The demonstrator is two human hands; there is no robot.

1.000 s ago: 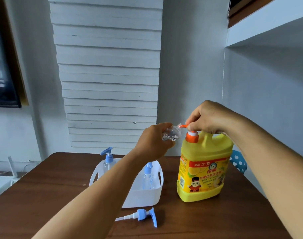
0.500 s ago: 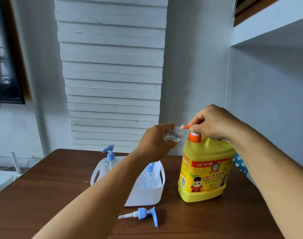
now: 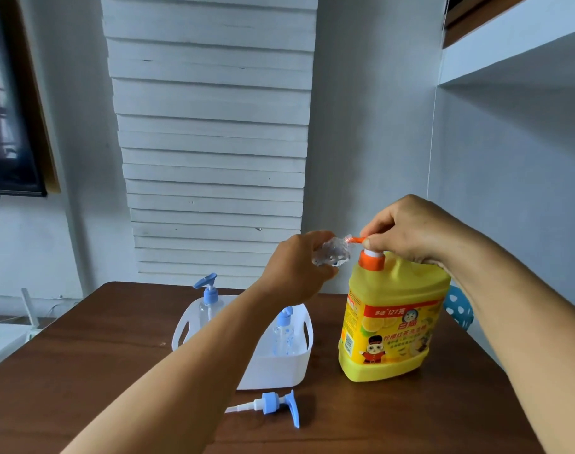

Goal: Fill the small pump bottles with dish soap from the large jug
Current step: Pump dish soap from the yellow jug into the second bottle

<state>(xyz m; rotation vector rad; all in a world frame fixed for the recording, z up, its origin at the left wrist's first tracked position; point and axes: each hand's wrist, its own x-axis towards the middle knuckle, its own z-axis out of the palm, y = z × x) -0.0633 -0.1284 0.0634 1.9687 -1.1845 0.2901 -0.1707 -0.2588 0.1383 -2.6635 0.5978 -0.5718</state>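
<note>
we see a dark brown wooden table (image 3: 83,371) carrying everything here. directly on it, right under the grip on the pump head, stands the big yellow jug (image 3: 389,326), upright, its label facing us. to the left of the grip and lower sits a white basket (image 3: 273,371) with cut-out handles, its base flat on the wood, just beside the jug without touching it. nearer to us than the grip, in front of the basket, a loose blue and white pump top (image 3: 273,406) lies on its side on the bare wood, its tube pointing left, apart from both basket and jug.
</note>
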